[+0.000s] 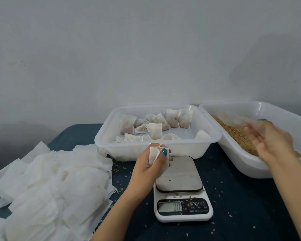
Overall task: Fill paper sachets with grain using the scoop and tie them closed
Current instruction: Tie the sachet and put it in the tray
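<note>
Mid-task: your left grip pinches one sachet at frame centre; your right grip, blurred over the grain at right, cannot be read; tied sachets lie in the centre tray; many empty sachets wait lower left.

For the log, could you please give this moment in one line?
left hand holds sachet; right hand blurred over grain tray; scale 0.0

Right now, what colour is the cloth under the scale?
The cloth under the scale is dark blue; the head view shows it best.
</note>
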